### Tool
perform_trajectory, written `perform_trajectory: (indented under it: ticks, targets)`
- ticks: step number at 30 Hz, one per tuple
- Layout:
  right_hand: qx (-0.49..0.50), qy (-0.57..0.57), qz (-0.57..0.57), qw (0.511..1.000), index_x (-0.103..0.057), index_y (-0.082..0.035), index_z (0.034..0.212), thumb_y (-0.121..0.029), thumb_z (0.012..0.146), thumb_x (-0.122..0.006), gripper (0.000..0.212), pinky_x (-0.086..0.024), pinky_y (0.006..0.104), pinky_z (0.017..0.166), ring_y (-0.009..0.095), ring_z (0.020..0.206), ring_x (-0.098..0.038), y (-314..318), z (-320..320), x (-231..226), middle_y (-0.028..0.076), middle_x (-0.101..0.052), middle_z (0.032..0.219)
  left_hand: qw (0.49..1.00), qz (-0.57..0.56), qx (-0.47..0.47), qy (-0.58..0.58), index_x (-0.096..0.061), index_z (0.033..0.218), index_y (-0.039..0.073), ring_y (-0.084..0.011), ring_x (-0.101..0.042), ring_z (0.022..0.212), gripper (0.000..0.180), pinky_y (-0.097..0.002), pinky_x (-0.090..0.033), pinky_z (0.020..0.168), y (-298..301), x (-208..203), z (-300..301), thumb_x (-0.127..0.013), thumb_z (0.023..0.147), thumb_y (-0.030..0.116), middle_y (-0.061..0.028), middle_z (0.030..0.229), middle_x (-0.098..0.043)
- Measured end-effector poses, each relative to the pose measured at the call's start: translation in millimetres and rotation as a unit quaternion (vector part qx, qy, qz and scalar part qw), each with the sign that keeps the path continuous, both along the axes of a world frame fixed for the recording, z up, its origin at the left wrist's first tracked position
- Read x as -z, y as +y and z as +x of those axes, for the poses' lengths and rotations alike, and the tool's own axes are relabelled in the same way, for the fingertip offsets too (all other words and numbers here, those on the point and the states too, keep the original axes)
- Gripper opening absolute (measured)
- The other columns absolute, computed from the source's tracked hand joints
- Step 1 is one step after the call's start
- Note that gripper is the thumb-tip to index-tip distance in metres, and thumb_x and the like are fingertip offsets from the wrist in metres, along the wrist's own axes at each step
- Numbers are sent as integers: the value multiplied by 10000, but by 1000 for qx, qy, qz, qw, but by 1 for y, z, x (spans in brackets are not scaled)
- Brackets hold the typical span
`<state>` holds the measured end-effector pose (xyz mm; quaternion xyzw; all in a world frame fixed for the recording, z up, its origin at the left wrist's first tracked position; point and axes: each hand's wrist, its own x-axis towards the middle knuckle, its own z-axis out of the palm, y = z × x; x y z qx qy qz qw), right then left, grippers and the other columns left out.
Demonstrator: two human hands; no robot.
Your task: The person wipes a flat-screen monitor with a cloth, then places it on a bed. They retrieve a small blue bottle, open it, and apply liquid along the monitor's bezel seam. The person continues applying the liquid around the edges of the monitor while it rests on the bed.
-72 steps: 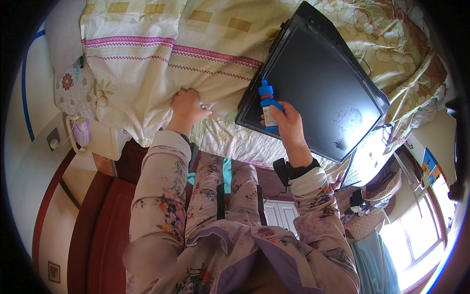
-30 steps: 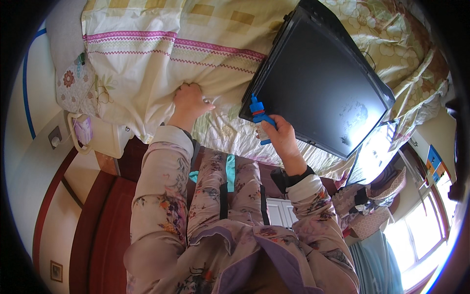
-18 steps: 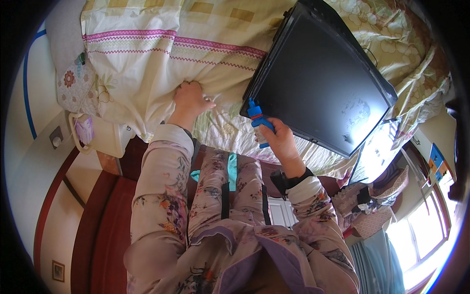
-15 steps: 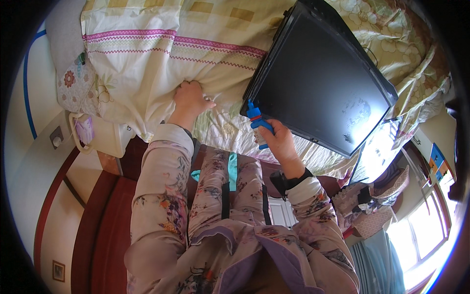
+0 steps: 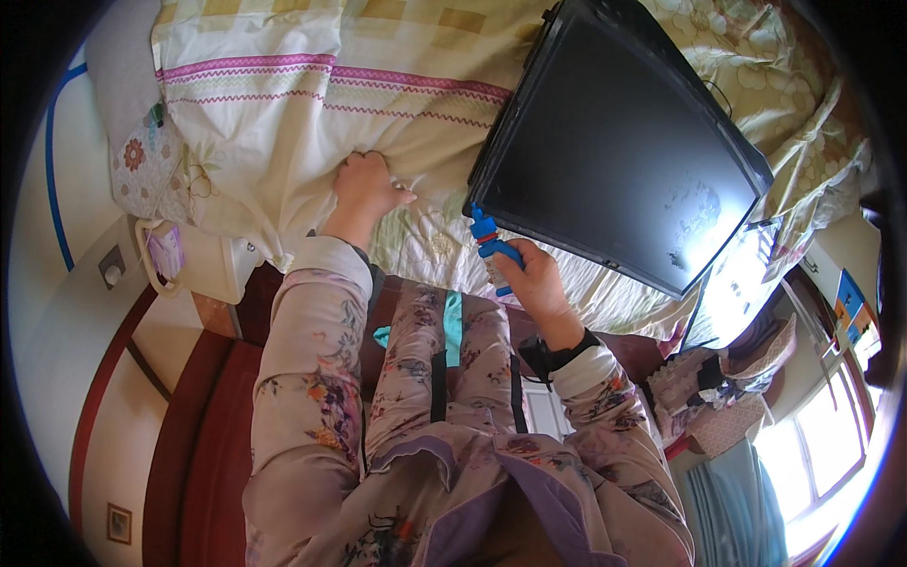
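My right hand (image 5: pixel 537 283) is wrapped round a small blue bottle (image 5: pixel 487 248) with a pale label and a pointed blue nozzle. The nozzle points up and left, close to the near left corner of a black flat-screen monitor (image 5: pixel 605 151). The monitor lies screen up on the bed, with smudgy or wet-looking marks beside a bright reflection near its right corner. On the bedspread (image 5: pixel 255 132) to the left, my left hand (image 5: pixel 367 189) leans with its thumb apart and holds nothing. Its fingertips are partly hidden in the cloth.
A pillow (image 5: pixel 142 165) is at the far left, above a white stand (image 5: pixel 203 269) that holds a purple pack (image 5: pixel 165 250). Right of the monitor are a bright, glossy panel (image 5: pixel 727 298) and piled clothes (image 5: pixel 732 378). A light blue curtain (image 5: pixel 732 501) hangs beside a window.
My right hand and the bottle have shifted slightly left and down relative to the monitor's corner. My left hand stays on the bedspread.
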<state>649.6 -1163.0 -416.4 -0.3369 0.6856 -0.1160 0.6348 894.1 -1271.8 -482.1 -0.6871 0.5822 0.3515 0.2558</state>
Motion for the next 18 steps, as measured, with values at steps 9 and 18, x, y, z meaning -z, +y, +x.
perform_trajectory:
  ticks: [9,18]
  targets:
    - [-27,29,-49,998,-617,4,957,-253,824,-643,291,-485,332,599,258,640,-634,7,0,-3,160,-639,712,999,-28,15,-4,-569,1069,26,-346,-566,1038,715,-414,-481,859,3,4,1,-810,563,470,-201,1118,-555]
    - [-34,30,-30,998,-612,17,970,-211,832,-636,267,-474,292,609,175,660,-598,3,4,-7,121,-635,733,999,-17,26,-12,-563,1076,13,-340,-570,1041,740,-402,-477,871,2,7,2,-809,563,487,-209,1122,-557]
